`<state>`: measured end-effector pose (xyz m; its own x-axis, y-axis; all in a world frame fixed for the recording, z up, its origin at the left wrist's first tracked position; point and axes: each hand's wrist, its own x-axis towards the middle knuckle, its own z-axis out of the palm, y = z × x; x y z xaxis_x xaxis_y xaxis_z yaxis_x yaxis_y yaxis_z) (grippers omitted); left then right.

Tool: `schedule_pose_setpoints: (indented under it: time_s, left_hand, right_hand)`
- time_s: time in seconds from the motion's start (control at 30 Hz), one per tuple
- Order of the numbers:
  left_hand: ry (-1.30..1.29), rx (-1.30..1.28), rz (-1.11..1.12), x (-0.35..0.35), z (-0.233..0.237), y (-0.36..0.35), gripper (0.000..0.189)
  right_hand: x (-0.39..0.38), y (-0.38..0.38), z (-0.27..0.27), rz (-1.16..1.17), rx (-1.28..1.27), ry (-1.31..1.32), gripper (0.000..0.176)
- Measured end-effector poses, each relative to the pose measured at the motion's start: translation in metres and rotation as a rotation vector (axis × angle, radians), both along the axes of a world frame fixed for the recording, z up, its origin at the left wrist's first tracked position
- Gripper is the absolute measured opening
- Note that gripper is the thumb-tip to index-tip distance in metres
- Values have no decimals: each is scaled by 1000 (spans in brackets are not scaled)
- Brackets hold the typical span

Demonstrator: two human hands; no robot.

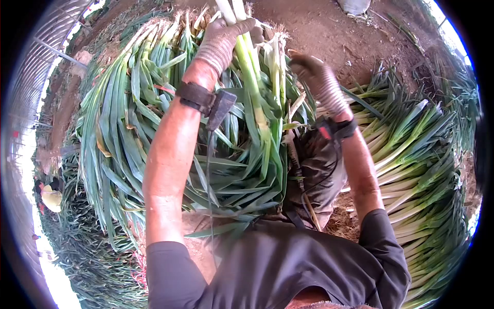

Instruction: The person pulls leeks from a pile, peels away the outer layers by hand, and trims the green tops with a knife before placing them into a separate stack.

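Note:
My left hand (225,42), in a striped knit glove, is closed around the pale stems of green onions (249,77). Their white ends stick up past the fingers, and the leaves hang down toward my lap. To the right, my gloved right hand (315,77) is in the air beside the held stalks, slightly blurred. Its fingers look loosely bent and apart, with nothing visible in them. A big heap of untrimmed green onions (123,113) with roots and long leaves lies under and left of my left hand.
On the right lies a long pile of green onions (406,170) with clean white stems. More leafy onions (92,257) cover the ground at lower left. A thin hose or stick (301,175) runs by my leg (321,175). A pale object (355,5) sits on the soil at the top.

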<state>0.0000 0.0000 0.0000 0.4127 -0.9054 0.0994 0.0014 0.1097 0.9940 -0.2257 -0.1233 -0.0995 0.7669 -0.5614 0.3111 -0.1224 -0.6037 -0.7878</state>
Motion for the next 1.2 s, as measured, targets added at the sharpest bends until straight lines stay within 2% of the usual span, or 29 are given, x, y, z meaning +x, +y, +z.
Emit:
schedule_pose_setpoints:
  time_s: [0.03, 0.1, 0.17, 0.23, 0.3, 0.33, 0.43, 0.47, 0.57, 0.6, 0.63, 0.67, 0.7, 0.77, 0.8, 0.83, 0.87, 0.9, 0.93, 0.97, 1.0, 1.03, 1.07, 1.1, 1.13, 1.17, 1.2]
  left_hand:
    - [24, -2, -24, 0, 3, -4, 33]
    - [0, -11, -69, -5, 23, 6, 32]
    - [-6, -18, -118, -30, 21, 7, 29]
    - [-91, 1, -191, -49, 25, 9, 29]
    - [-106, -24, -269, -68, 33, 6, 31]
    - [-208, -69, -313, -79, 40, 7, 31]
    - [-266, -48, -434, -118, 62, 18, 33]
    - [-184, -26, -453, -131, 64, 18, 33]
    - [-584, 143, -379, -147, 83, 34, 35]
    - [-512, 120, -427, -144, 78, 42, 36]
    - [-417, 31, -496, -142, 63, 50, 43]
    - [-476, 232, -468, -136, 53, 57, 43]
    - [-460, 199, -386, -122, 40, 62, 43]
    - [-1025, 329, -19, -79, 53, 62, 39]
    - [-1122, 134, 139, -34, 42, 60, 37]
    - [-1386, 127, 331, 9, 42, 70, 36]
    - [-1510, 135, 531, 75, 24, 77, 33]
    - [-1415, 423, 598, 109, 28, 106, 27]
    - [-1480, 561, 664, 185, -1, 126, 28]
    - [-1391, 685, 644, 155, 26, 164, 28]
    - [-1399, 711, 748, 191, -3, 179, 31]
    - [-1367, 728, 758, 180, -4, 188, 28]
    - [-1329, 784, 719, 157, 3, 191, 27]
    - [-1356, 715, 759, 134, -3, 189, 27]
    - [-1397, 687, 709, 100, 5, 185, 31]
    - [-1339, 451, 689, 81, -5, 178, 35]
    - [-1105, 329, 523, 59, -10, 170, 38]
  right_hand:
    - [-12, -7, 21, -39, 23, -139, 51]
    - [-21, -4, 73, -203, -468, -190, 55]
    - [-34, 10, 130, -323, -938, -177, 60]
    - [-39, 25, 177, -255, -1399, -122, 49]
    - [-34, 34, 207, -238, -1665, 55, 57]
    - [-32, 35, 217, -224, -1795, 147, 64]
    - [-38, 33, 234, -68, -1808, 65, 57]
    - [-41, 34, 241, -41, -1842, 7, 38]
    - [-56, 37, 270, 11, -1834, 389, 25]
    - [-55, 19, 273, -20, -2053, 222, 20]
    - [-68, 15, 284, -83, -1978, 318, 20]
    - [-83, 13, 299, -150, -1898, 409, 20]
    - [-96, 11, 313, -216, -1822, 491, 20]
    - [-110, 3, 335, -567, -1562, 764, 25]
    - [-119, -2, 342, -733, -1404, 888, 27]
    - [-145, -30, 346, -828, -1352, 872, 28]
    - [-172, -58, 349, -923, -1298, 853, 30]
    - [-206, -103, 346, -941, -1359, 706, 32]
    - [-219, -102, 346, -990, -1296, 741, 31]
    - [-232, -96, 344, -1041, -1223, 779, 30]
    - [-231, -93, 341, -1113, -1034, 830, 28]
    - [-223, -88, 335, -1164, -836, 880, 26]
    - [-214, -82, 329, -1154, -758, 965, 26]
    - [-207, -84, 316, -1137, -707, 964, 29]
    - [-194, -77, 305, -1127, -761, 981, 30]
    - [-180, -67, 294, -1115, -816, 995, 30]
    - [-170, -65, 282, -1083, -845, 964, 31]
